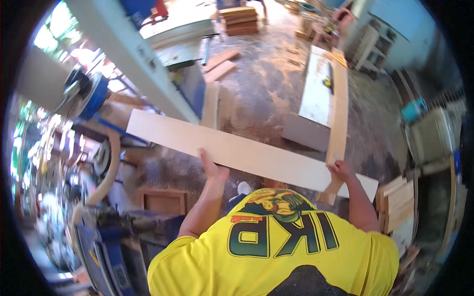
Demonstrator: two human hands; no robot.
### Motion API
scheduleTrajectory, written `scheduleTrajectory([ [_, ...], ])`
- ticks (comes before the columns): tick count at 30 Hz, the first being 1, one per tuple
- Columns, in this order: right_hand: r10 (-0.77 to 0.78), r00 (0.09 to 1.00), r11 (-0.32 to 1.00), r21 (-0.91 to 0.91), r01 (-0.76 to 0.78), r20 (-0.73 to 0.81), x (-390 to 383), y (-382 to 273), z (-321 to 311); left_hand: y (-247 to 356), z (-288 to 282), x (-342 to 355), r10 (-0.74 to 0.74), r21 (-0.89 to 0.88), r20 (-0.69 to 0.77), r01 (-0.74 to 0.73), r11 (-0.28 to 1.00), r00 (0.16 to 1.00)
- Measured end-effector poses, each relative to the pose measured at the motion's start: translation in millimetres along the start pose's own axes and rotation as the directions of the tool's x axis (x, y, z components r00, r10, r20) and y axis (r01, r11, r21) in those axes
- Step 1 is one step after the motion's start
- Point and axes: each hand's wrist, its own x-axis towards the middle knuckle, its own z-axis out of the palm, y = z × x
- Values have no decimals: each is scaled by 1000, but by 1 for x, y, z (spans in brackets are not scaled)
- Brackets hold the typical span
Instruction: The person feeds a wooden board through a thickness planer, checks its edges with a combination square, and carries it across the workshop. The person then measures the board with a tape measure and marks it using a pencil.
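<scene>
A long, pale, flat wooden board [237,152] stretches across in front of me, tilted down toward the right. My left hand [214,166] grips its near edge left of the middle, thumb on the upper face, the other fingers hidden underneath. Close to the right end, my right hand [342,171] reaches over the board with its fingers closed at the far edge. A narrow brown plank [339,111] runs away from that hand. Its near end shows beside the board's near edge; how the two cross is hidden by my hand.
A white panel [316,89] with a tape measure [327,82] on it lies beside the plank. Stacked boards [397,200] stand close on my right. To the left are a blue machine [101,256], a hose [112,167] and a slanting post [133,54]. Loose boards [219,66] lie ahead.
</scene>
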Motion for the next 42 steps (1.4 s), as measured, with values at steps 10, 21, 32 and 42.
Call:
scheduleTrajectory([
  [10, 198, 968, 979, 73, -189, -154, 59, 19, -13, -15, 57, 139, -432, 222, 190, 390, 893, 881],
  [21, 112, 987, 969, 234, -81, -119, 263, 108, -1, -68, 192, 308, -511, 490, 180, 373, 788, 841],
  [32, 182, 980, 898, 391, -199, 82, 460, 43, -19, -93, 296, 499, -548, 621, 146, 355, 699, 823],
  [42, 479, 875, 797, 452, -399, -71, 567, -9, -68, -84, 389, 688, -719, 789, 187, 334, 516, 670],
])
